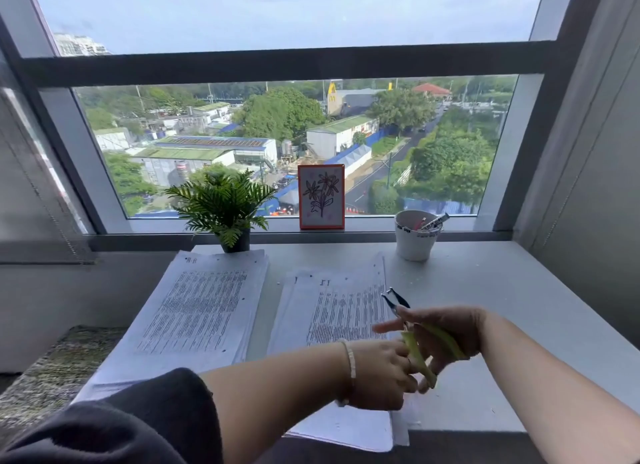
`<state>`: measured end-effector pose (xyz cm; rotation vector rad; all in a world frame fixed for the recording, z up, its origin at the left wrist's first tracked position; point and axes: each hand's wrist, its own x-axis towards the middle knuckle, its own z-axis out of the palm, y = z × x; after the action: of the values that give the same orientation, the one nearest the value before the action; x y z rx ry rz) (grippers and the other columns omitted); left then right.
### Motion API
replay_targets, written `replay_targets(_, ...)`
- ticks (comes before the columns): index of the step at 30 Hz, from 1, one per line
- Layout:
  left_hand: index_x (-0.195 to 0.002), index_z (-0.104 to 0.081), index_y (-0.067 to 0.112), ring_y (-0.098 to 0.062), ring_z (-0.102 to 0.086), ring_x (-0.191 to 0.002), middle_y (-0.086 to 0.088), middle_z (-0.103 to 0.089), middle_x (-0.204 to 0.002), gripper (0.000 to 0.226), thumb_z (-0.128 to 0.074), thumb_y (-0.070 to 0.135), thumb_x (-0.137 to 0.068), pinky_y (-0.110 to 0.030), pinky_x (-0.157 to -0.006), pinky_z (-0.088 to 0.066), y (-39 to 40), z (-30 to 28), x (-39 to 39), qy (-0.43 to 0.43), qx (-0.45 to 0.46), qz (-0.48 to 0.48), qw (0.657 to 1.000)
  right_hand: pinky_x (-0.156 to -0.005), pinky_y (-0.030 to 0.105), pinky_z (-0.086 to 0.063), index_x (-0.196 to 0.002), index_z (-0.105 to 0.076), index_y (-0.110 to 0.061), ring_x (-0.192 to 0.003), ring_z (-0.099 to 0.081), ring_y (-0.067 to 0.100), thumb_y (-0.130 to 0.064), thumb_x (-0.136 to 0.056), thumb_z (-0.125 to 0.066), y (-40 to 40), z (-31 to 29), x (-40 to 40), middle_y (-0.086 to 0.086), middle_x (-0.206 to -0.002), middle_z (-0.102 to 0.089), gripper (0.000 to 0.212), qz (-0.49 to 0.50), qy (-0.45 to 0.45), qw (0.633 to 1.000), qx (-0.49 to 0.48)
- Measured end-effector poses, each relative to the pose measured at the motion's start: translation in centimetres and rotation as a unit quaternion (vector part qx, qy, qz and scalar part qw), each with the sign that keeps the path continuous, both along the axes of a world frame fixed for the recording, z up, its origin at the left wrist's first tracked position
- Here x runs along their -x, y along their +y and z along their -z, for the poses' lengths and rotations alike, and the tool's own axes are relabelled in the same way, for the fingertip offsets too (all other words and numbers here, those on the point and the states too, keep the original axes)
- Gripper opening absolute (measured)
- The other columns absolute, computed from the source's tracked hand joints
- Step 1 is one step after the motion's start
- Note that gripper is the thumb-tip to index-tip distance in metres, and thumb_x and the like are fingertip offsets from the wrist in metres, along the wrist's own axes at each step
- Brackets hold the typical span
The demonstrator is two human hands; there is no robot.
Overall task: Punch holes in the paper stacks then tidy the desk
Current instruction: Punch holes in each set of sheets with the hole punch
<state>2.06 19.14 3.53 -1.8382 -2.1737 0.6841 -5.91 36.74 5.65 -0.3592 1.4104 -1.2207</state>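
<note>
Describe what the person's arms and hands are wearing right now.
Left arm has a dark sleeve pushed up above the elbow, and a pale beaded bracelet circles the left wrist. Right arm is bare, no sleeve in view. Neither hand wears a glove.

A desk (485, 290) set against a high window (294, 145) suggests an office or study: printed paper stacks (204, 307), a pen cup (415, 235), possibly a home.

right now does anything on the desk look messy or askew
Yes. The right paper stack is fanned, its sheets slipping out of line, and its near corner overhangs the desk edge. Small white specks, likely punch chads, dot the desk around it. The left paper stack lies angled but squarer.
</note>
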Motion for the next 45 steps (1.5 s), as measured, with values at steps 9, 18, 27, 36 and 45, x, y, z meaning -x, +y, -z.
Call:
replay_targets(9,-0.131,-0.046,0.033,-0.008,-0.052,-0.110,0.009,-0.051,-0.125,0.051,-0.062,0.046,-0.084,-0.029,-0.098,-0.046,-7.9,1.5,-2.7,-0.160,-0.484,-0.486,0.710,-0.102,0.057,-0.042,-0.122,-0.059,0.002,-0.075,-0.067,0.024,-0.044,-0.089,-0.060,-1.7,1.7,-1.1,0.012,-0.078,-0.066,0.057,0.126,0.034,0.991,-0.044)
replay_targets(18,-0.123,-0.058,0.009,-0.017,-0.064,-0.096,-0.005,-0.064,-0.110,0.086,-0.056,0.076,-0.070,-0.027,-0.085,-0.047,-17.0,1.0,-0.7,-0.477,-0.465,-0.677,0.313,-0.093,0.057,-0.050,-0.127,-0.059,0.001,-0.100,-0.066,0.035,-0.040,-0.065,-0.087,-1.6,-0.7,-1.6,0.024,-0.098,-0.068,0.079,0.146,-0.002,0.969,0.199)
replay_targets(27,-0.104,-0.061,0.000,-0.022,-0.069,-0.068,-0.013,-0.071,-0.087,0.042,-0.079,0.013,-0.068,-0.030,-0.062,-0.059,-18.9,-2.0,-1.8,-0.450,-0.761,-0.407,0.228,-0.077,0.042,-0.058,-0.115,-0.071,-0.016,-0.092,-0.067,0.029,-0.061,-0.053,-0.084,-5.6,-4.1,-2.7,0.012,-0.101,-0.071,0.078,0.150,0.218,0.951,0.161)
replay_targets(36,-0.095,-0.064,0.008,-0.032,-0.065,-0.087,-0.017,-0.070,-0.095,0.011,-0.065,0.003,-0.086,-0.050,-0.089,-0.051,-29.3,-4.1,-9.4,-0.302,-0.736,-0.556,0.241,-0.066,0.034,-0.056,-0.124,-0.060,-0.002,-0.077,-0.067,0.024,-0.041,-0.084,-0.054,-17.3,-4.1,-7.1,0.013,-0.094,-0.067,0.056,0.131,0.102,0.976,0.142)
replay_targets(45,-0.109,-0.060,0.005,-0.033,-0.068,-0.085,-0.015,-0.070,-0.095,0.025,-0.067,0.007,-0.085,-0.050,-0.083,-0.054,-34.2,0.4,-14.9,-0.271,-0.587,-0.738,0.193,-0.078,0.042,-0.054,-0.117,-0.063,-0.001,-0.085,-0.063,0.029,-0.042,-0.091,-0.057,-25.0,2.1,-9.1,0.016,-0.107,-0.062,0.048,0.081,0.059,0.995,0.024)
